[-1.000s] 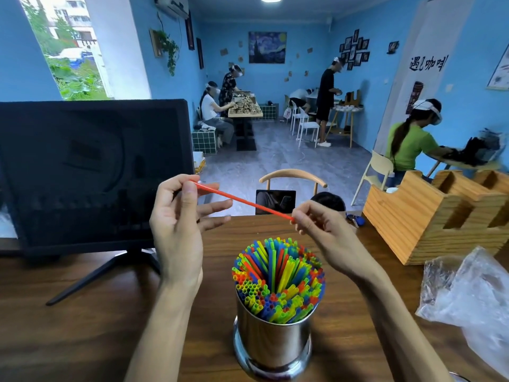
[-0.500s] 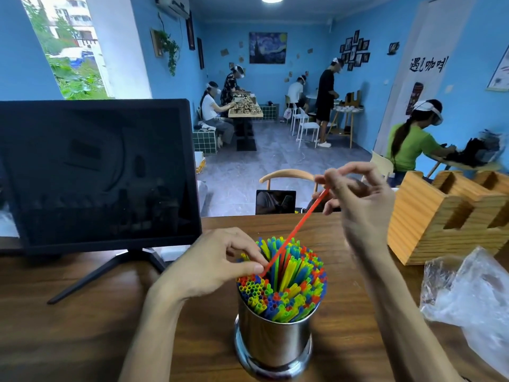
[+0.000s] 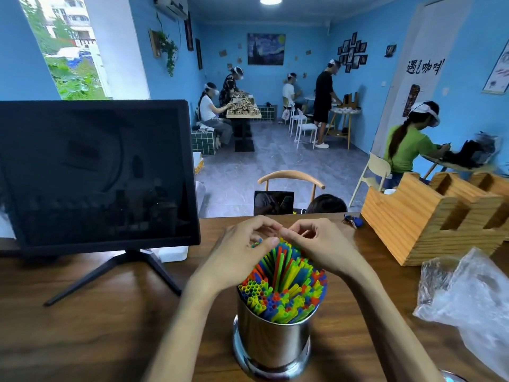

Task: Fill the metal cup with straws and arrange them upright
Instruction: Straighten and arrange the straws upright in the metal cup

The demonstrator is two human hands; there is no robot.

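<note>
A shiny metal cup (image 3: 271, 337), cylindrical with a wider flared base, is seen standing upright on a dark wooden table (image 3: 91, 326), near its front edge and in the middle of the view. The cup is packed full with thin plastic straws (image 3: 283, 288) in red, yellow, green and blue; their open round ends are seen level across the top, and the bundle fans out slightly beyond the rim. Both hands are held close together over the far side of the bundle. The left hand (image 3: 242, 252) is curled, its thumb laid against the straw tops; the right hand (image 3: 322, 246) is curled likewise, fingertips bent inward. Whether a straw is pinched in either hand cannot be told. A dark monitor (image 3: 93, 172) on a stand is placed at left, a wooden organiser (image 3: 429, 219) and crumpled clear plastic bag (image 3: 468, 296) at right.
</note>
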